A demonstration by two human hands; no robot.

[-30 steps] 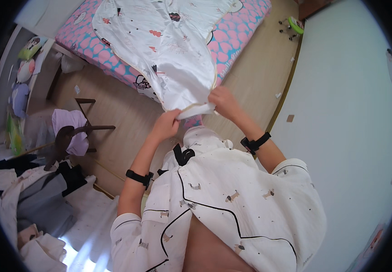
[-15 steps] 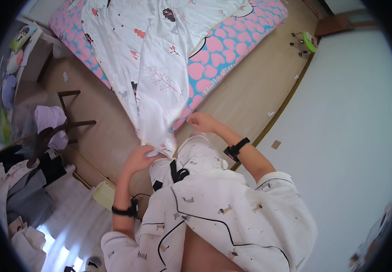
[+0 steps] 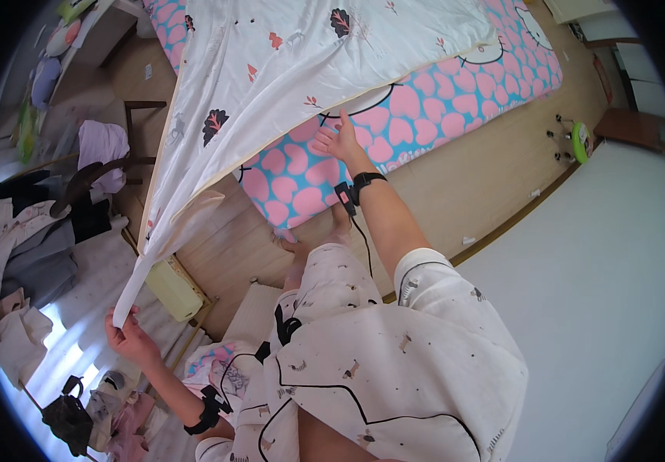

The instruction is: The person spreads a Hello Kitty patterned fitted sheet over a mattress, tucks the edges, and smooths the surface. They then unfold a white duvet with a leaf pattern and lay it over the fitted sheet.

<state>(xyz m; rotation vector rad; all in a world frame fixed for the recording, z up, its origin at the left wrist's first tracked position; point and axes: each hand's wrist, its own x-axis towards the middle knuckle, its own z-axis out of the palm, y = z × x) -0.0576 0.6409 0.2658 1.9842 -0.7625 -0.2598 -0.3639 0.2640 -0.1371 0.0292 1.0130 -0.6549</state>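
A white quilt [image 3: 263, 92] printed with leaves and small branches lies spread over the bed. Its near left corner is pulled out into a narrow, taut strip, and my left hand [image 3: 130, 339] grips the end of it, low on the left. Under the quilt shows a mattress [image 3: 432, 108] covered with pink hearts on blue, bare along its near right side. My right hand [image 3: 338, 140] reaches over that bare part near the quilt's yellowish edge, fingers apart and holding nothing.
Left of the bed stands a dark wooden chair [image 3: 94, 181] with lilac cloth [image 3: 104, 146] on it. Clothes [image 3: 36, 250] are heaped below, beside a pale yellow box [image 3: 172, 290]. At the far right, a small green stool [image 3: 580, 143] is next to the white wall [image 3: 563, 269].
My left hand has swung down and left, stretching the quilt corner with it. My right hand has moved up over the mattress and its fingers have spread. The view has turned and shifted.
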